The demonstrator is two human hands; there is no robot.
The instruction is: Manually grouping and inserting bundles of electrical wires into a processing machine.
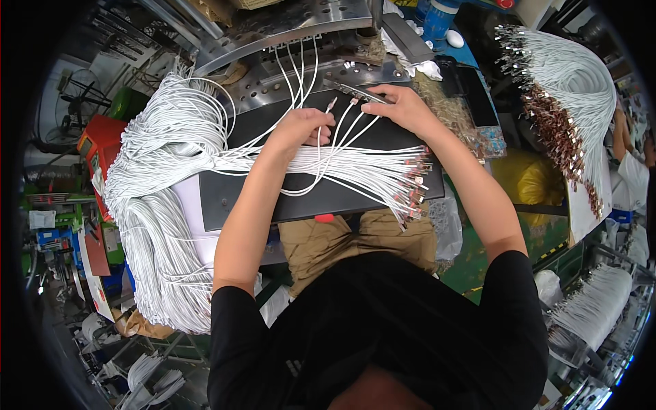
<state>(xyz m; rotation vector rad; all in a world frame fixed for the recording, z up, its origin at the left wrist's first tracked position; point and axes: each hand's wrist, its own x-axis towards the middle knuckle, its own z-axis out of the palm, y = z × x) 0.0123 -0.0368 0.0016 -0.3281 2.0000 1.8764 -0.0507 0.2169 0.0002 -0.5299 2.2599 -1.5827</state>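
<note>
Smooth, plastic-looking cables (335, 160), glossy metal plate (301, 29), matt black board (236, 200)

— What do we have left of the board (219, 201)?
— The cable heap (164, 130); on the board we see spread cables (369, 164).
— And behind it?
— We have the metal frame (294, 26) there; a second bundle (577, 89) lies well to the right.

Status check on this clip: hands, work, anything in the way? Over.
Left hand pinching a cable end. Right hand gripping a metal bar. White cables spread across the black board.
</note>
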